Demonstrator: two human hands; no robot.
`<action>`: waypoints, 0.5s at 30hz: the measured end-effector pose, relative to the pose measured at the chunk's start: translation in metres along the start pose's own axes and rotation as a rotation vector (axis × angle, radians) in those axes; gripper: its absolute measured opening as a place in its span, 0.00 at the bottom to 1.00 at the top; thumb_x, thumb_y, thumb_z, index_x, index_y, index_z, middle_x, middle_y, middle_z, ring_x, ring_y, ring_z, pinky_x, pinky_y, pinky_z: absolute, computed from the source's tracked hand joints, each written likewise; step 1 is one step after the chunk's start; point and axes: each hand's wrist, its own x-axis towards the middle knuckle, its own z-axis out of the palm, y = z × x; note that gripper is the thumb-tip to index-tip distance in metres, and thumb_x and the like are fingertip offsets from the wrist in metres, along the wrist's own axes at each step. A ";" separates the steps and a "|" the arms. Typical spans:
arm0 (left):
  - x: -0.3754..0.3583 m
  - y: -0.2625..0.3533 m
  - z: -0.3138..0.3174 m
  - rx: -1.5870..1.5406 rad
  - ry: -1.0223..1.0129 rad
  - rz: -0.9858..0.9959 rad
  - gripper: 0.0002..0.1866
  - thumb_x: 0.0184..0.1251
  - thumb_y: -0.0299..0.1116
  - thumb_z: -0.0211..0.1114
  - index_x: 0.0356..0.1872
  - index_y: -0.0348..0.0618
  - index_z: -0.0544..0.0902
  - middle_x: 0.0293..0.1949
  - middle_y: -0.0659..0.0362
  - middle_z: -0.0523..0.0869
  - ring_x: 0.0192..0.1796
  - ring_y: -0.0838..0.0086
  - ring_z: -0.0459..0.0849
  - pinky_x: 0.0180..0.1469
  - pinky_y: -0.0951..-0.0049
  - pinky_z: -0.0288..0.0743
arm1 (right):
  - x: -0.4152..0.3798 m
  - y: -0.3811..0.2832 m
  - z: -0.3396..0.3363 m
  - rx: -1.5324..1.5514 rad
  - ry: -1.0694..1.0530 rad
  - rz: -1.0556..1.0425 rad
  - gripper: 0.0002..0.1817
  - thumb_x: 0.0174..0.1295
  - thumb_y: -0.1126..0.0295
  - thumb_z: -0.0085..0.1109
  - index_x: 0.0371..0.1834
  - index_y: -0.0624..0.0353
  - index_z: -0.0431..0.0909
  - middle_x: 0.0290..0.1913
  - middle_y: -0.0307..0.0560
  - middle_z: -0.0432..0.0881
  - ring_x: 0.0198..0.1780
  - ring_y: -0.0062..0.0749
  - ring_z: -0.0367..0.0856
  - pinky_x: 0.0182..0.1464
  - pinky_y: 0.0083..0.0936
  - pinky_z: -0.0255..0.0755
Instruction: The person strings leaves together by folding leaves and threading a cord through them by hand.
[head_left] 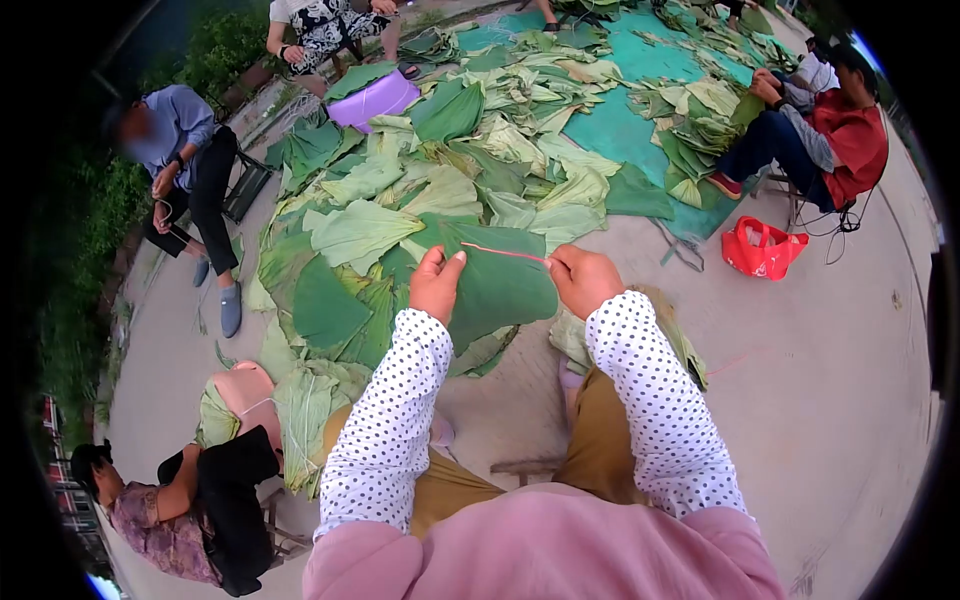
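Observation:
A thin pink string runs between my two hands, over a large dark green leaf. My left hand is closed in a pinch at the string's left end, thumb on top. At the right end my right hand pinches the string between thumb and fingers. Both hands hang above the near edge of a wide heap of green leaves. White sleeves with dark dots cover both forearms.
Several people sit around the heap, two at the left and others at the back and right. A purple tub, a pink bucket, a red bag and a teal sheet lie around. Bundled leaves stand by my left leg.

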 end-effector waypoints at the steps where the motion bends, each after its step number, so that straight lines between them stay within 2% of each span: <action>1: -0.003 0.004 0.001 0.059 -0.033 -0.037 0.12 0.68 0.28 0.61 0.51 0.38 0.78 0.43 0.61 0.84 0.43 0.80 0.80 0.48 0.77 0.73 | -0.002 0.002 -0.002 0.011 -0.002 -0.002 0.09 0.63 0.65 0.58 0.34 0.61 0.79 0.26 0.56 0.80 0.29 0.53 0.80 0.33 0.41 0.72; 2: -0.007 0.008 0.000 0.119 -0.064 -0.072 0.13 0.67 0.28 0.61 0.51 0.38 0.79 0.45 0.60 0.84 0.46 0.78 0.80 0.52 0.75 0.72 | -0.008 0.003 -0.005 0.026 0.011 -0.010 0.09 0.63 0.65 0.58 0.34 0.61 0.79 0.26 0.56 0.80 0.29 0.53 0.80 0.33 0.41 0.72; 3: -0.016 0.022 0.012 0.141 -0.057 -0.074 0.14 0.65 0.28 0.64 0.51 0.38 0.79 0.43 0.61 0.84 0.44 0.79 0.80 0.51 0.76 0.73 | -0.014 0.001 -0.007 0.048 -0.007 -0.007 0.09 0.63 0.66 0.58 0.34 0.61 0.79 0.26 0.56 0.81 0.29 0.53 0.80 0.33 0.41 0.72; 4: -0.017 0.021 0.017 0.245 -0.043 -0.032 0.11 0.68 0.29 0.61 0.49 0.37 0.79 0.35 0.65 0.83 0.33 0.85 0.77 0.37 0.83 0.70 | -0.009 -0.002 -0.008 0.072 -0.007 -0.025 0.09 0.63 0.66 0.58 0.34 0.61 0.79 0.26 0.56 0.81 0.29 0.53 0.80 0.33 0.41 0.72; 6: -0.019 0.015 0.025 0.272 -0.104 -0.083 0.11 0.68 0.30 0.62 0.48 0.37 0.80 0.36 0.67 0.83 0.34 0.87 0.75 0.37 0.82 0.70 | -0.010 -0.001 -0.006 0.113 0.009 -0.054 0.09 0.63 0.66 0.58 0.34 0.61 0.78 0.26 0.56 0.81 0.30 0.53 0.80 0.33 0.41 0.72; 7: -0.021 0.013 0.027 0.379 -0.190 -0.086 0.13 0.68 0.31 0.63 0.51 0.37 0.80 0.38 0.66 0.83 0.36 0.86 0.76 0.40 0.82 0.70 | -0.009 -0.002 -0.006 0.124 0.007 -0.063 0.09 0.63 0.66 0.58 0.34 0.61 0.78 0.26 0.56 0.81 0.30 0.53 0.80 0.33 0.41 0.72; 8: -0.027 0.011 0.036 0.334 -0.237 -0.080 0.15 0.66 0.29 0.65 0.52 0.36 0.79 0.44 0.63 0.84 0.46 0.81 0.80 0.51 0.79 0.71 | -0.010 -0.001 -0.007 0.129 -0.008 -0.061 0.08 0.63 0.67 0.58 0.34 0.62 0.78 0.27 0.57 0.81 0.30 0.53 0.80 0.33 0.40 0.72; 11: -0.036 0.002 0.045 0.275 -0.359 -0.100 0.15 0.70 0.33 0.60 0.54 0.37 0.79 0.46 0.62 0.84 0.47 0.78 0.80 0.52 0.76 0.72 | -0.010 0.007 -0.002 0.098 -0.004 -0.076 0.08 0.62 0.67 0.58 0.34 0.62 0.78 0.27 0.57 0.81 0.31 0.53 0.80 0.34 0.41 0.72; 13: -0.036 -0.007 0.043 -0.109 -0.244 -0.405 0.14 0.72 0.35 0.58 0.53 0.41 0.78 0.48 0.61 0.83 0.46 0.76 0.81 0.51 0.72 0.74 | -0.012 0.009 -0.001 0.112 -0.006 -0.088 0.08 0.62 0.67 0.58 0.34 0.62 0.78 0.27 0.57 0.81 0.31 0.53 0.80 0.34 0.41 0.72; 15: -0.038 -0.013 0.047 -0.156 -0.235 -0.402 0.12 0.72 0.37 0.58 0.51 0.44 0.78 0.45 0.63 0.83 0.45 0.77 0.80 0.50 0.72 0.73 | -0.010 0.013 0.000 0.119 -0.009 -0.092 0.08 0.62 0.68 0.59 0.34 0.62 0.79 0.27 0.57 0.81 0.31 0.53 0.80 0.35 0.41 0.72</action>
